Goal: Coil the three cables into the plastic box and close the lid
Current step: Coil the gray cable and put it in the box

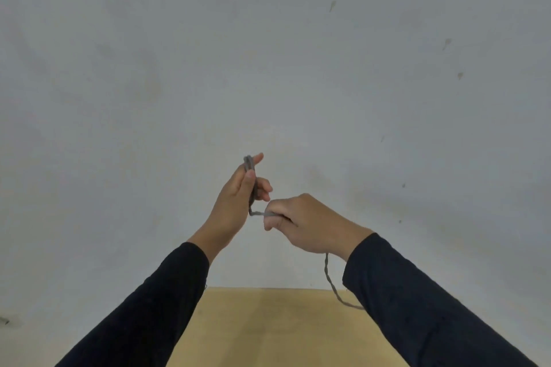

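Observation:
A thin grey cable point(329, 275) is held up in front of a pale wall by both hands. My left hand point(238, 197) pinches a small bundle of folded loops, whose top sticks out above the thumb. A short stretch of cable runs from that bundle to my right hand point(301, 220), which is closed around it. The loose tail hangs below my right wrist and drops behind the right sleeve. The plastic box, its lid and the other cables are out of view.
A light wooden table point(268, 328) shows at the bottom between my two dark sleeves. A plain grey-white wall point(268, 53) with a few small marks fills the rest of the view.

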A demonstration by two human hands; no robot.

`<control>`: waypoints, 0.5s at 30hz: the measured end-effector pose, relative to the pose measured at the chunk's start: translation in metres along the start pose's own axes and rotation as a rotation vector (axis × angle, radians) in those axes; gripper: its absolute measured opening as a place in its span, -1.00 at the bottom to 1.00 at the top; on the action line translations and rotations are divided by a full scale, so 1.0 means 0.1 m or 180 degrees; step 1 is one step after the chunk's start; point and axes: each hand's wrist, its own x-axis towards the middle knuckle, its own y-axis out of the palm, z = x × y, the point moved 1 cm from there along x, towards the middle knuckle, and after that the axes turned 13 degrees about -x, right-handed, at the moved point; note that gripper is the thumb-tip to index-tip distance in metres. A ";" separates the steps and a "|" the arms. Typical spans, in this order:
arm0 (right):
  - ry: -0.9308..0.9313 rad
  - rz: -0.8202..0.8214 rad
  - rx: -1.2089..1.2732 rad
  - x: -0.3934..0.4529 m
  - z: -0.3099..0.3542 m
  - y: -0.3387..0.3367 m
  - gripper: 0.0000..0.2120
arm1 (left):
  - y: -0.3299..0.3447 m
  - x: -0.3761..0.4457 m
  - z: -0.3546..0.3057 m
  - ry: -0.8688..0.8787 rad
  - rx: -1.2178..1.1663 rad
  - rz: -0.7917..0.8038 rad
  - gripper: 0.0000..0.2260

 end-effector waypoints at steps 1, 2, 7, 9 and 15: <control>0.0062 -0.0129 0.0066 0.01 -0.03 -0.08 -0.81 | 0.05 -0.04 0.02 -0.0082 0.0094 0.0126 -0.73; 0.0132 -0.0295 0.0151 0.02 -0.07 -0.16 -0.83 | 0.09 -0.09 0.04 -0.0157 0.0180 0.0267 -0.73; 0.0351 -0.0712 0.0630 0.04 -0.36 -0.45 -0.92 | 0.23 -0.32 0.09 -0.0538 -0.0279 0.0847 -0.65; 0.0324 -0.0973 0.0842 0.01 -0.44 -0.50 -0.95 | 0.24 -0.37 0.07 -0.0563 -0.0542 0.0880 -0.62; 0.0845 -0.1603 0.1974 0.04 -0.50 -0.14 -0.77 | 0.41 -0.23 -0.28 -0.0438 -0.2310 0.1104 -0.59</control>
